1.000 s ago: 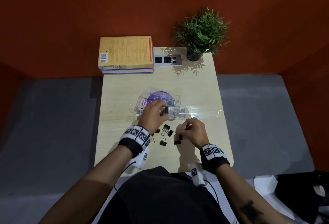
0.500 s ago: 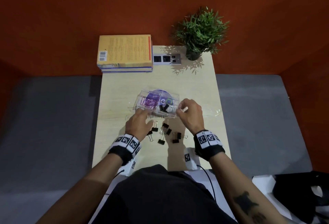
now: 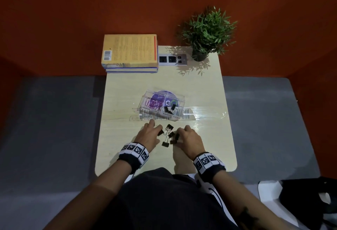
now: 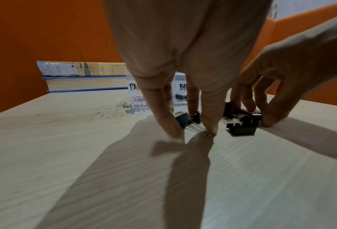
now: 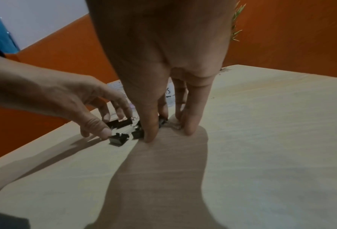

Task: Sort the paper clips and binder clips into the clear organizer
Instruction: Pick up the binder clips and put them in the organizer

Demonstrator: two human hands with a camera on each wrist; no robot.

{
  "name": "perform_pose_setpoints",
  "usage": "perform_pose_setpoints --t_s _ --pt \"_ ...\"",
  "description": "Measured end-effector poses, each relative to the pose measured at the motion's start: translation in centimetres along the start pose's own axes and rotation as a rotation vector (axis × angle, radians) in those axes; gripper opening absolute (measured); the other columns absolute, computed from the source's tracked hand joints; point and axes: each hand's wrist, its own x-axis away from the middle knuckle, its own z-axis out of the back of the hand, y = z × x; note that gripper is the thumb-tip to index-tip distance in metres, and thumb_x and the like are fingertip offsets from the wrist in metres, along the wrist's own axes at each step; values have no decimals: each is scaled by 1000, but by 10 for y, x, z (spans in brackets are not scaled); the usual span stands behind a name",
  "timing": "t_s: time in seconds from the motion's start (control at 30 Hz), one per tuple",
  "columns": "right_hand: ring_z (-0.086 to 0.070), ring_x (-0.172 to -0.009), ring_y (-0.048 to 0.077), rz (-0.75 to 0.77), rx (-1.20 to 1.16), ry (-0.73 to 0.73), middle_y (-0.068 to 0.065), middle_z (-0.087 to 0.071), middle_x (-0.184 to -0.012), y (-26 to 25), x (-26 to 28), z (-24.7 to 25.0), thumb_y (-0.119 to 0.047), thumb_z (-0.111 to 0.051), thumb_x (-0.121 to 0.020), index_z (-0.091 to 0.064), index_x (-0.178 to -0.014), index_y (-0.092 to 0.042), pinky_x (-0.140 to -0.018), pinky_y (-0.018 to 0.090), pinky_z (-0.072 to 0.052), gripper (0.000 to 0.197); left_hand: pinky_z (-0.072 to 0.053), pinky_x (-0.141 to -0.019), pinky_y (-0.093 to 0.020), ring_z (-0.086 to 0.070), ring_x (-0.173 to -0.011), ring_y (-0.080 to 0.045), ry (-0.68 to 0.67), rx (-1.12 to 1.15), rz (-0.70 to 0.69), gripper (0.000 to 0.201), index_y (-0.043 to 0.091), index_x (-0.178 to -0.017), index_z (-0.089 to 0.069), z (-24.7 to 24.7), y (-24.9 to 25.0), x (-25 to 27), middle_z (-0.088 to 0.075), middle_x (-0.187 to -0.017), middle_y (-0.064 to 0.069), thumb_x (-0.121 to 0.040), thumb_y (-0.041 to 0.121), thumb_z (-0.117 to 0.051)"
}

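The clear organizer (image 3: 144,100) lies mid-table, with purple paper clips (image 3: 154,104) in its left compartment and black binder clips (image 3: 170,109) in its right one. Several loose black binder clips (image 3: 165,144) sit in a small pile nearer me. My left hand (image 3: 157,131) is at the pile's left, thumb and fingers curled down round a binder clip (image 4: 183,121) that lies on the table. My right hand (image 3: 177,137) is at the pile's right, thumb and fingertips (image 5: 189,124) pinching the clips (image 5: 161,121) there. Both hands' fingertips touch the wood.
A stack of books (image 3: 129,52) stands at the table's (image 3: 127,156) back left, beside a socket panel (image 3: 172,59). A potted plant (image 3: 206,34) stands at the back right. A glossy clear strip (image 3: 209,113) lies right of the organizer. Grey floor flanks the narrow table.
My right hand has come back from the organizer's right compartment to the pile. My left hand has slid from the organizer's front edge to the pile's left side.
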Motion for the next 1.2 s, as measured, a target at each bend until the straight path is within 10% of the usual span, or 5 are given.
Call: perform_pose_setpoints --t_s 0.43,0.73,1.0,1.2 --pt "-61 -83 35 -30 33 22 13 -60 -97 2 -4 -1 -11 -60 -85 -63 -101 -8 -62 36 -46 16 -47 -68 -37 -50 -97 -30 30 -5 27 44 13 -117 -51 -5 -9 18 -46 -114 -11 -78 4 -68" --pt "-48 -107 31 339 197 -78 11 -41 -136 -6 -21 11 -6 -69 -79 -39 -135 -26 -58 39 -56 68 -41 -55 -33 -56 -77 -28 71 39 112 24 9 -97 -55 -11 -26 50 -51 -101 -9 -79 11 -70" --pt "-63 -77 40 305 243 -126 21 -51 -115 -12 -33 14 -4 -66 -81 -56 -111 -3 -58 39 -44 32 -40 -55 -36 -54 -66 -33 36 52 187 12 9 -81 -52 -2 -10 33 -55 -87 -10 -80 9 -64" --pt "-63 -76 40 136 135 -29 20 -54 -108 -6 -26 14 -12 -63 -88 -60 -102 -4 -59 34 -37 16 -44 -63 -38 -59 -79 -36 27 -40 185 16 4 -98 -56 6 7 20 -58 -98 -15 -83 1 -54"
